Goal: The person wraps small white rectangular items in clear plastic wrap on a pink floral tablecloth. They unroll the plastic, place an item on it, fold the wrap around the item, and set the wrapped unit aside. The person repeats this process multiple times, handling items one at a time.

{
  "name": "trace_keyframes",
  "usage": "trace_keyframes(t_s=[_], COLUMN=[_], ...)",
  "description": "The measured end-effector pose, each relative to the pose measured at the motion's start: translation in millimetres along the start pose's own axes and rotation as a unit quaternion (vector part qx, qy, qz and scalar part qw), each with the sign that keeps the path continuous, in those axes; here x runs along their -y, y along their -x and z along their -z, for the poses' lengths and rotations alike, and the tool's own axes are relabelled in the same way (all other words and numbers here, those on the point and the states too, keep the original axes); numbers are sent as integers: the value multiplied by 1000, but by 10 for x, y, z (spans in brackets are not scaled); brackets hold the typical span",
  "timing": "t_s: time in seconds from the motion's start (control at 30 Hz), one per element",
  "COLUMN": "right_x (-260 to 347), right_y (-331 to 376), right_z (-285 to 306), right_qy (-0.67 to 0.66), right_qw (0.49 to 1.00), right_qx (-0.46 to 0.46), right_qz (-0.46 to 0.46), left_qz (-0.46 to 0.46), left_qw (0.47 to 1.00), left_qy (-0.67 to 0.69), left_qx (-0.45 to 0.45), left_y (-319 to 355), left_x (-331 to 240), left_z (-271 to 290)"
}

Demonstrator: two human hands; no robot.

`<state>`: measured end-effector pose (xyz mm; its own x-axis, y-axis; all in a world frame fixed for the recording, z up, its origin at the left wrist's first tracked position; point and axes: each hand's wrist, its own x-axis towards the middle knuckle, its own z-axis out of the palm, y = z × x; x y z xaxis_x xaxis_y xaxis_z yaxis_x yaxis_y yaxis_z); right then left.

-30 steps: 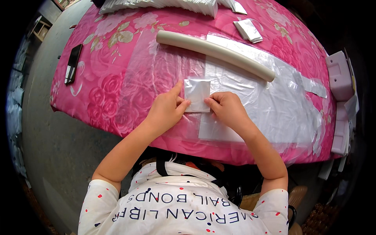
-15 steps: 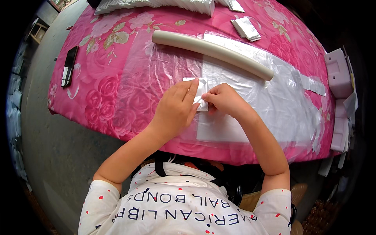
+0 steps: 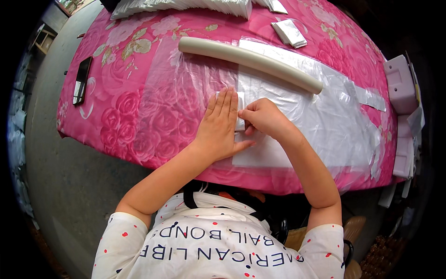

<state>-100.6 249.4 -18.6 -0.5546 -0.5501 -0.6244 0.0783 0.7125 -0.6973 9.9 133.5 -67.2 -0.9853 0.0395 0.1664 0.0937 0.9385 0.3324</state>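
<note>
A small folded white plastic packet (image 3: 241,99) lies near the middle of the table, mostly covered by my hands. My left hand (image 3: 217,125) rests flat on it, fingers straight and close together, thumb stretched to the right. At the packet's right edge, my right hand (image 3: 264,118) is closed in a pinch between thumb and curled fingers. Under both hands spreads a clear plastic sheet (image 3: 162,104), with a white sheet (image 3: 320,130) showing on its right part. Just beyond my hands, a long beige tube (image 3: 251,58) lies slantwise across the sheets.
A pink flowered cloth (image 3: 116,88) covers the table. Several folded white packets (image 3: 289,33) sit at the far right, and a long row of white packets (image 3: 186,5) lines the far edge. A dark phone (image 3: 82,81) lies left; pale foam boxes (image 3: 400,86) stand at the right.
My left hand has flattened over the packet, its fingers straightening and its thumb spreading toward me. More of the packet is now covered. My right hand keeps its pinch at the right edge.
</note>
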Motion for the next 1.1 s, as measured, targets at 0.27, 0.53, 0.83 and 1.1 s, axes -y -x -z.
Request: trace_keyframes(t_s=[0.27,0.53,0.83,1.1], right_x=[-34,0,-107,-125], right_y=[200,345,-229,375], right_z=[-239,-183,-469,-1656], right_qy=[192,389,404,307], right_qw=[960,881,769,865], right_qx=[-166,-245,-273,-116], right_qz=[121,109,414,381], left_qz=[10,10,55,440], left_qw=[1000,1000,933,555], left_qy=[-18,-16,355,705], left_qx=[11,8,-33,30], left_y=[-3,2,851,2094], left_x=[-15,-11,31,102], left_z=[-11,-20,620,266])
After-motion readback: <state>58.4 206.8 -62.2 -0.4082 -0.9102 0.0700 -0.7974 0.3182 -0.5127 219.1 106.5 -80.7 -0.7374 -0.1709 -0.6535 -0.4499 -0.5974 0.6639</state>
